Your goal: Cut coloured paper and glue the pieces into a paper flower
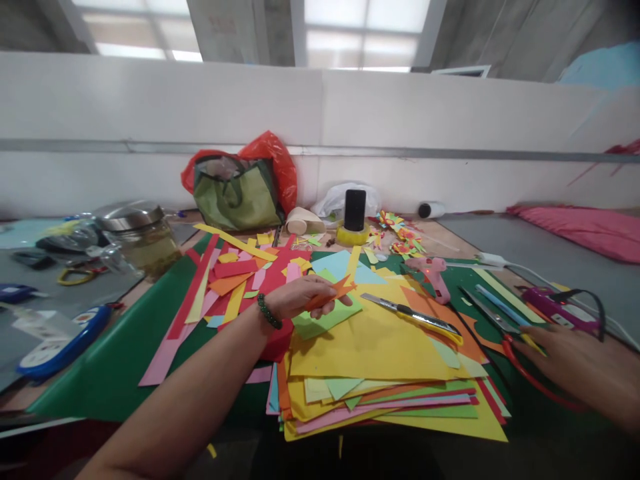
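Observation:
My left hand (pixel 313 298), with a dark green bead bracelet at the wrist, pinches a folded piece of orange paper (pixel 341 288) above the paper stack. My right hand (pixel 563 353) is at the right edge of the green mat, its fingers closed about the red handles of a pair of scissors (pixel 500 321); the grip is partly hidden. The scissor blades point away from me. Under my left hand lies a light green sheet (pixel 327 321), on top of a yellow sheet (pixel 370 353) and several coloured papers. A utility knife (pixel 413 315) rests on the yellow sheet.
A pink glue gun (pixel 434 275) and a blue pen (pixel 500 303) lie at right. Paper strips (pixel 193 293) cover the left of the green mat (pixel 100 367). Behind stand a glass jar (pixel 143 243), a green bag (pixel 237 197) and a phone (pixel 355 210) on yellow tape (pixel 353 235).

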